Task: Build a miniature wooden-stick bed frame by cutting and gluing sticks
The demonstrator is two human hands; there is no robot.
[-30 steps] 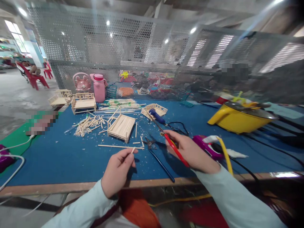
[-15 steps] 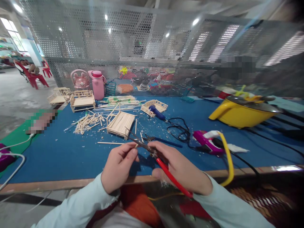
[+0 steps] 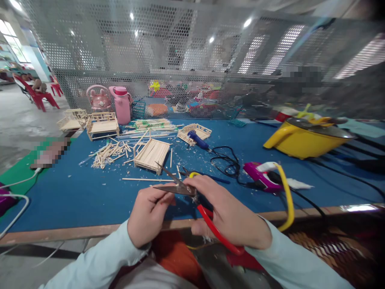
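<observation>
Now the right hand [image 3: 230,210] grasps red-handled scissors [image 3: 187,190], parted blades pointing left across the far edge of the left hand [image 3: 148,214]; whether its pinched grip holds anything, I cannot tell.

Your scissors [image 3: 189,190] show dull grey metal blades [image 3: 171,189] and smooth red handles [image 3: 220,234], apparently plastic. Your worktop [image 3: 99,200] is matt blue with a brownish, wood-like edge [image 3: 90,232]. You have a stick model [image 3: 152,153] in pale, bare-looking wood. Your sleeves [image 3: 112,249] are matt, creased cloth. The yellow pot [image 3: 293,143] looks glossy plastic; the perforated screen [image 3: 120,52], grey metal.
</observation>
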